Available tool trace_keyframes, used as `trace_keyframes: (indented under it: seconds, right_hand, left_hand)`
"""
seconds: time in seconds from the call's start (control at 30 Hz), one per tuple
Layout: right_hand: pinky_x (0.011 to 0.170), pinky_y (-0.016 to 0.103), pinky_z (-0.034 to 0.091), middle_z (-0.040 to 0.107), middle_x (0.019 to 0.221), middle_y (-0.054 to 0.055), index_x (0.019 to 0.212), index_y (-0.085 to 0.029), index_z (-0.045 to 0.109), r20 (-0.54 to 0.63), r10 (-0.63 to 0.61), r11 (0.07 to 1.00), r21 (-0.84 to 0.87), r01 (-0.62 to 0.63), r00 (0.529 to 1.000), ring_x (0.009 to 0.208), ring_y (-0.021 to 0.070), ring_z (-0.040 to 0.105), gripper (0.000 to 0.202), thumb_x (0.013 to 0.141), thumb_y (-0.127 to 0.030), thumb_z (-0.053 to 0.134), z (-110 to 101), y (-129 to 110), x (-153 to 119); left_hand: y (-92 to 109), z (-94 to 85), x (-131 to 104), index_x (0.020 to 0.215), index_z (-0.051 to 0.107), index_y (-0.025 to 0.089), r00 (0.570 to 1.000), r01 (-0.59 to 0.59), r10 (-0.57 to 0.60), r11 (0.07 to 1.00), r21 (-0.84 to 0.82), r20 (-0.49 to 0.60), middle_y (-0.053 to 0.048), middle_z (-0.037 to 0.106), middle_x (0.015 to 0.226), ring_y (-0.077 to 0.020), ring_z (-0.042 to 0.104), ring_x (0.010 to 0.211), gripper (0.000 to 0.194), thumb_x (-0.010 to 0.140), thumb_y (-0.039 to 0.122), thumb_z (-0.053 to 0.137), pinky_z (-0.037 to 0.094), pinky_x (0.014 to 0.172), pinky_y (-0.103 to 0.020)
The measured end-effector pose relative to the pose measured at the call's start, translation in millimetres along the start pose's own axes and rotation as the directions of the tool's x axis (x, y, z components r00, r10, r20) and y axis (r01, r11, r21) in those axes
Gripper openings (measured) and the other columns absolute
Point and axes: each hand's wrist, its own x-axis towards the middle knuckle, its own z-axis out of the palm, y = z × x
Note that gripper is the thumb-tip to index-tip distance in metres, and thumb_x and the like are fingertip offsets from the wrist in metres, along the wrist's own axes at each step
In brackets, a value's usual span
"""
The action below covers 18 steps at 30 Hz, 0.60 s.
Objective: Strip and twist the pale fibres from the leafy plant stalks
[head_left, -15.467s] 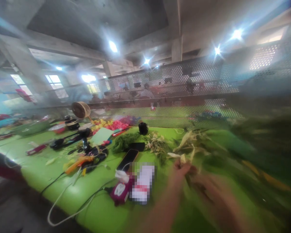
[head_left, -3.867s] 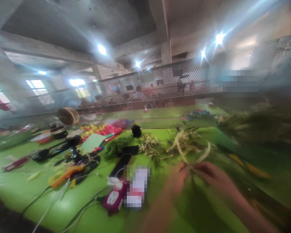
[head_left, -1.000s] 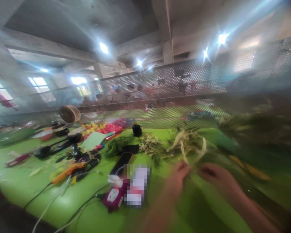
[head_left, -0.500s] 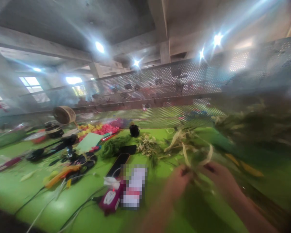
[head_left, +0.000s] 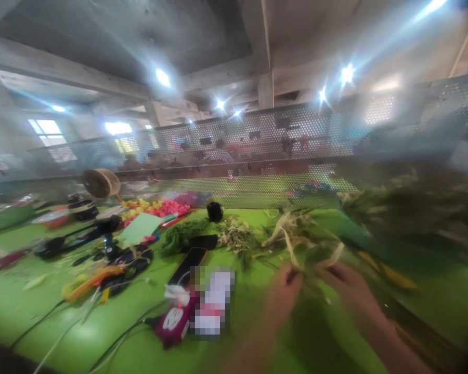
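Observation:
Over the right half of the green table, my left hand is closed in a pinch on a long pale leaf that sticks up from its fingertips. Close beside it, my right hand pinches another pale leaf. Thin blurred leafy strands hang between and below the hands; whether both leaves belong to one sprig I cannot tell. Just beyond the hands lies a pile of pale yellow-green leaf sprigs.
A dark green bunch of foliage fills the right side. Left of my hands lie a phone, a purple box with tissue, an orange glue gun and cables. Pink and yellow petals sit farther back, before a perforated metal panel.
Both hands have shifted slightly left, and the leaf in my right hand sits a bit lower. The whole view has moved slightly too. Each hand keeps its pinch.

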Motion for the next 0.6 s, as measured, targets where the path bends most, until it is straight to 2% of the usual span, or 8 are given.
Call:
trace_keyframes:
  seconds: [0.17, 0.33, 0.5, 0.6]
  right_hand:
    - [0.070, 0.032, 0.051, 0.076, 0.078, 0.005, 0.071, -0.020, 0.072, -0.006, -0.032, 0.999, 0.017, 0.032, 0.999, 0.078, 0.0266, 0.068, 0.023, 0.060, -0.039, 0.068, 0.5, 0.4, 1.5]
    - [0.067, 0.031, 0.050, 0.075, 0.074, 0.005, 0.073, -0.020, 0.072, 0.009, -0.010, 1.000, -0.001, 0.010, 1.000, 0.073, 0.0251, 0.067, 0.022, 0.061, -0.038, 0.069, 2.6, 8.1, 1.3]
    - [0.070, 0.032, 0.049, 0.075, 0.077, 0.006, 0.070, -0.020, 0.073, 0.113, 0.010, 0.993, 0.119, -0.024, 0.994, 0.076, 0.0252, 0.066, 0.023, 0.064, -0.041, 0.068, 3.9, 10.0, -1.9]
    - [0.074, 0.034, 0.049, 0.075, 0.081, 0.007, 0.072, -0.019, 0.074, 0.134, 0.010, 0.980, 0.195, -0.036, 0.991, 0.079, 0.0256, 0.066, 0.027, 0.061, -0.044, 0.071, 6.4, 10.5, -2.8]
  left_hand:
    - [-0.4, 1.6, 0.5, 0.090, 0.063, 0.016, 0.999, -0.043, 0.043, 0.999, 0.008, 0.005, -0.004, 0.061, 0.081, -0.0139, 0.050, 0.072, 0.019, 0.081, 0.030, 0.056, 0.037, 0.067, -0.025]
    - [-3.0, 2.5, 1.8, 0.084, 0.062, 0.015, 0.999, -0.046, 0.046, 0.999, 0.017, -0.005, -0.001, 0.055, 0.072, -0.0120, 0.045, 0.067, 0.016, 0.080, 0.029, 0.056, 0.033, 0.062, -0.024]
    - [-2.9, 1.9, 3.7, 0.080, 0.059, 0.014, 0.999, 0.047, -0.046, 0.991, -0.126, 0.011, 0.003, 0.047, 0.065, -0.0096, 0.040, 0.061, 0.019, 0.081, 0.033, 0.055, 0.030, 0.058, -0.022]
    - [-5.6, 1.7, 6.1, 0.082, 0.059, 0.014, 0.999, 0.034, -0.031, 0.989, -0.145, 0.021, 0.002, 0.049, 0.068, -0.0098, 0.041, 0.063, 0.020, 0.081, 0.033, 0.055, 0.032, 0.059, -0.022]
